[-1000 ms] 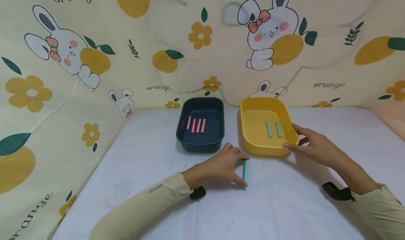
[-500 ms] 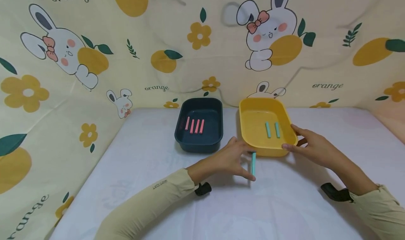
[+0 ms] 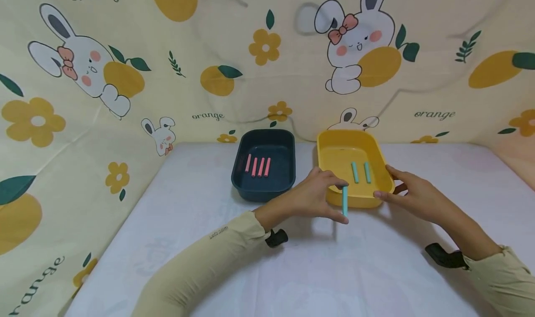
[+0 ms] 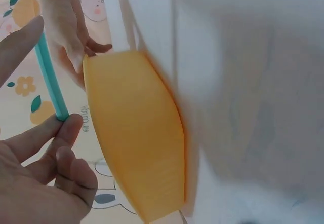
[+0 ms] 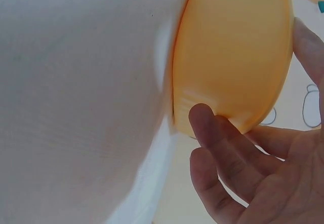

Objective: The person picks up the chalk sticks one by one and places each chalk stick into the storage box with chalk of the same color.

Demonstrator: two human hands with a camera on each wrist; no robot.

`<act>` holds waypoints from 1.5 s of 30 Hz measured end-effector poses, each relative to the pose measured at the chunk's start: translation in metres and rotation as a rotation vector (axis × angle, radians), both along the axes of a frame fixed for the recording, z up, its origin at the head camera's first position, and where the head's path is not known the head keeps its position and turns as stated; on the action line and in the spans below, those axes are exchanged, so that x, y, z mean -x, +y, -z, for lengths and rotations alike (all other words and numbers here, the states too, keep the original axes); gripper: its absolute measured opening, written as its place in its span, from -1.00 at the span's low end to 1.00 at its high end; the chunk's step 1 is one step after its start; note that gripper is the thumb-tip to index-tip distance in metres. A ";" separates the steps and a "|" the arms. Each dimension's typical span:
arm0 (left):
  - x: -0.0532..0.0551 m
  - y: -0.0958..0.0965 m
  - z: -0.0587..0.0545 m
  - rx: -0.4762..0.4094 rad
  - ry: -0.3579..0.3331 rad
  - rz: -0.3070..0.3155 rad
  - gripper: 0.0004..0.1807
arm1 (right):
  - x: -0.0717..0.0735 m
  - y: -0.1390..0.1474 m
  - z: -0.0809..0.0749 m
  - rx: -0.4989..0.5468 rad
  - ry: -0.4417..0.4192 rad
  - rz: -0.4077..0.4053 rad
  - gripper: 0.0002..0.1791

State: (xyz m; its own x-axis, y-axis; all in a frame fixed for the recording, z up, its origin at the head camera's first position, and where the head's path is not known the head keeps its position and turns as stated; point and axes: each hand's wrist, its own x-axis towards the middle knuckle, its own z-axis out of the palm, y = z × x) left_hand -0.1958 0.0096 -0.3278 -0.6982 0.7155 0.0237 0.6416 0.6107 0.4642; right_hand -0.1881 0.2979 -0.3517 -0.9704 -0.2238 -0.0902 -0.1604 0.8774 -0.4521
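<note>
My left hand point(image 3: 311, 196) pinches a slim teal stick point(image 3: 344, 202) by its two ends, thumb at one end and fingertips at the other. In the left wrist view the teal stick point(image 4: 50, 79) looks straight with flat sides. It is raised off the table, in front of the near wall of a yellow tub point(image 3: 355, 201). My right hand point(image 3: 418, 195) holds that tub at its near right corner, and in the right wrist view its fingers point(image 5: 202, 125) lie against the outer wall. Two similar teal sticks point(image 3: 361, 172) lie inside the tub.
Left of the yellow tub stands a dark blue tub point(image 3: 263, 194) with several pink sticks point(image 3: 261, 167) lying in it. Both tubs sit on a white-covered table point(image 3: 292, 280), close to a patterned cloth backdrop point(image 3: 234, 38).
My left hand has lifted the teal stick off the table and carried it right and away from me, up to the yellow tub. The right hand stays at the tub's corner.
</note>
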 end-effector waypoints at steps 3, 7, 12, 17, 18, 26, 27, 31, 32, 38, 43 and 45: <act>0.009 0.002 -0.004 -0.005 -0.001 -0.010 -0.11 | 0.001 0.000 -0.001 -0.002 -0.001 -0.002 0.09; 0.022 0.005 -0.009 -0.002 0.004 -0.053 -0.11 | 0.001 -0.002 -0.001 -0.005 -0.006 0.002 0.10; 0.037 0.008 -0.012 0.010 0.037 -0.093 -0.10 | 0.002 -0.002 -0.003 -0.006 -0.002 -0.002 0.10; 0.048 0.012 -0.014 0.034 0.069 -0.096 -0.11 | 0.004 -0.002 -0.004 -0.007 0.000 -0.007 0.09; 0.050 0.013 -0.013 0.038 0.079 -0.091 -0.11 | 0.004 -0.002 -0.004 -0.005 -0.001 -0.006 0.09; 0.071 0.022 -0.006 0.033 0.121 -0.088 -0.10 | 0.005 -0.004 0.001 0.004 -0.028 0.000 0.10; 0.073 0.024 -0.005 0.033 0.121 -0.088 -0.09 | 0.005 -0.004 0.001 0.004 -0.030 0.001 0.10; 0.079 0.032 -0.002 0.036 0.121 -0.072 -0.08 | 0.002 -0.001 0.001 -0.001 -0.029 0.004 0.10; 0.079 0.033 -0.002 0.034 0.120 -0.072 -0.08 | 0.001 0.000 0.001 -0.002 -0.026 0.006 0.09; 0.085 0.040 0.002 0.065 0.123 -0.107 -0.10 | 0.000 0.001 0.000 0.004 -0.016 -0.001 0.07; 0.093 0.045 0.011 0.119 0.124 -0.137 -0.09 | 0.001 -0.002 0.001 0.008 -0.016 -0.007 0.08; 0.097 0.047 0.015 0.145 0.138 -0.134 -0.10 | 0.001 -0.002 0.001 0.003 -0.014 -0.002 0.08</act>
State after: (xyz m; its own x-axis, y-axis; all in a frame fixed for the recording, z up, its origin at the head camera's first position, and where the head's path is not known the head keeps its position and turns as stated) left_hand -0.2926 0.0569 -0.3431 -0.7843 0.6196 0.0295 0.6017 0.7483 0.2794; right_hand -0.1895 0.2962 -0.3530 -0.9687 -0.2259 -0.1027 -0.1558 0.8758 -0.4568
